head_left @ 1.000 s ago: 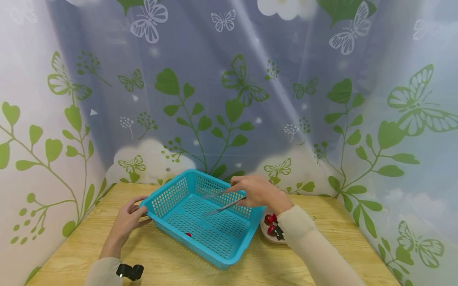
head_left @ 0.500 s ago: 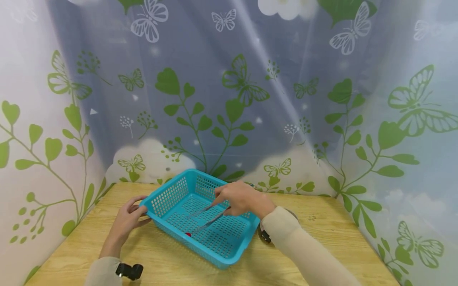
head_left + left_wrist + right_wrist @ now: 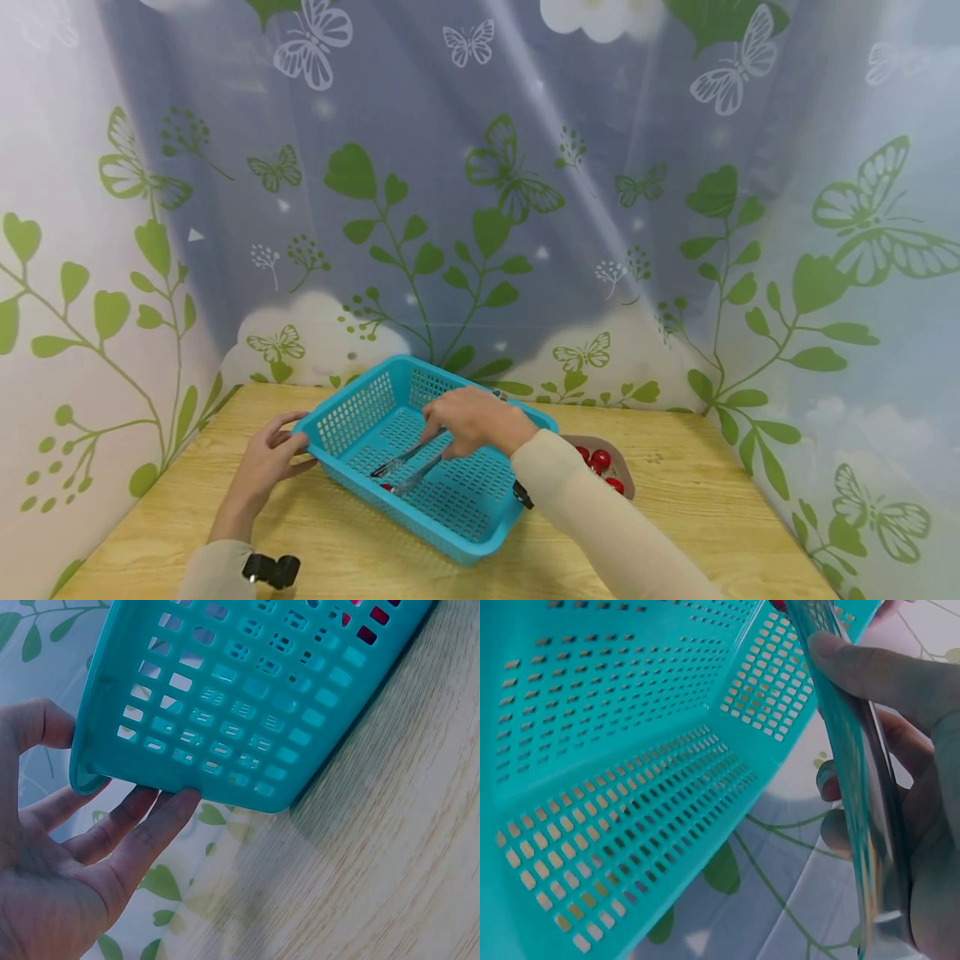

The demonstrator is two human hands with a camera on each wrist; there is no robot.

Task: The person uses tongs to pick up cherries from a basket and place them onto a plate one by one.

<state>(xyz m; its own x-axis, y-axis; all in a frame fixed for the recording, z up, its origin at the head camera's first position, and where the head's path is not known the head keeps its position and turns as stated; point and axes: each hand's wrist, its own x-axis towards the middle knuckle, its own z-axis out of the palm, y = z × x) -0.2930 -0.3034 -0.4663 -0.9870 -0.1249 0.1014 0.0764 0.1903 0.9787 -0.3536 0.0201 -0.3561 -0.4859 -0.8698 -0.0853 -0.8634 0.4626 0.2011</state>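
A blue plastic basket (image 3: 423, 523) with perforated walls sits on the table. My left hand (image 3: 264, 460) holds its left corner, thumb at the rim and fingers against the outer wall in the left wrist view. My right hand (image 3: 472, 419) grips metal tongs (image 3: 420, 473), which reach down into the basket with their arms apart. Near the tongs' tips lies a small red object (image 3: 386, 487) by the front wall. Its red also shows through the basket holes in the left wrist view; its kind is unclear.
To the right of the basket, a light plate (image 3: 624, 472) bears several shiny red round items (image 3: 600, 460), partly covered by my right sleeve (image 3: 581, 492). A patterned curtain (image 3: 480, 208) hangs behind the wooden table (image 3: 697, 492).
My right hand has moved left and toward me, bringing the tongs' tips down to the red object. More of the plate shows now. The left hand and basket stay put.
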